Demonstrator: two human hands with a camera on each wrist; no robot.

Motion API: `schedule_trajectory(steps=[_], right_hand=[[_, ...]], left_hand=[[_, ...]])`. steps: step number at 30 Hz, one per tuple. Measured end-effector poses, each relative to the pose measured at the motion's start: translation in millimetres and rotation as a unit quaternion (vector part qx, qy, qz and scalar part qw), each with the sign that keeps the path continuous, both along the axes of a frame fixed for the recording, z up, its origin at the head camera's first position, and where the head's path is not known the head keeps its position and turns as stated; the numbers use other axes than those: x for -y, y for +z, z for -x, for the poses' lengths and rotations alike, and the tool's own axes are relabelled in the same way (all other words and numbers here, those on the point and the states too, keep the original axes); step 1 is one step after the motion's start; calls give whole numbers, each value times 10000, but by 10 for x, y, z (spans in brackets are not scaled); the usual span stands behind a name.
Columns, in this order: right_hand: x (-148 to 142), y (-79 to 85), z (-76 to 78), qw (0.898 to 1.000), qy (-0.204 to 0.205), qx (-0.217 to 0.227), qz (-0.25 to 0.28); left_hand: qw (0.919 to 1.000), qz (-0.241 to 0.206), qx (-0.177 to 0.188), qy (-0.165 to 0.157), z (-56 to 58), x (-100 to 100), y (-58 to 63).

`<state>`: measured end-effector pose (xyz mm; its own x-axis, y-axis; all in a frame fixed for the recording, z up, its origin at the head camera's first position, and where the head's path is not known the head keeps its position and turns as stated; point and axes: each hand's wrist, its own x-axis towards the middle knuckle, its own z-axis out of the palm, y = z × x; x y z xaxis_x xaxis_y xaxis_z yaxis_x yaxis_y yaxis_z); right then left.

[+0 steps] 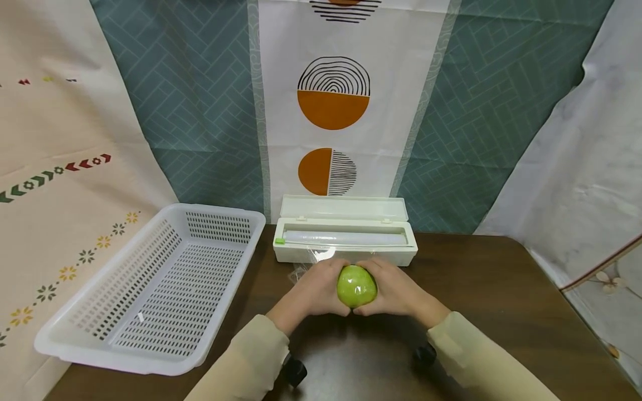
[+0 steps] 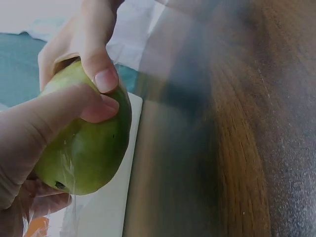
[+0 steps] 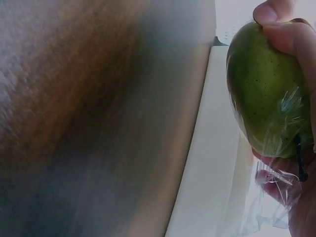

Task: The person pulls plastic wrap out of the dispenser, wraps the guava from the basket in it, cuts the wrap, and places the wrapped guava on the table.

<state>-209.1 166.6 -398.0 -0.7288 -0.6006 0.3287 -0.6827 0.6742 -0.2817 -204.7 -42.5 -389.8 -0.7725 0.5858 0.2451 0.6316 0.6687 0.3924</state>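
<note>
A green pear (image 1: 356,287) is held up between both hands in front of the dispenser box, above the table. My left hand (image 1: 321,287) grips its left side, thumb laid across the skin in the left wrist view. Around the other side curls my right hand (image 1: 393,289), its thumb close to the left one. Clear cling film (image 3: 276,197) clings to the pear and bunches near the dark stem (image 3: 300,158) in the right wrist view. A loose bit of film also shows beside the left hand in the head view.
Behind the hands stands a white cling film dispenser (image 1: 401,258), lid (image 1: 343,208) raised, with a film roll (image 1: 346,238) inside and a green slider (image 1: 280,241). A white perforated basket (image 1: 175,301) sits on the left of the dark wooden table (image 1: 481,289). Patterned cloths hang behind.
</note>
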Motion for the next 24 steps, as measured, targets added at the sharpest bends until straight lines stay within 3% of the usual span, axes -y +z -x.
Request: schedule_trajectory(steps=[13,24], right_hand=[[12,4,-149,9991,-249,189,-302],[-3,-23,-219,9993,-69,244,-263]], left_hand=[[9986,190,461,-148,-94,31,37],[9960,154,818,-316,-154,42,59]])
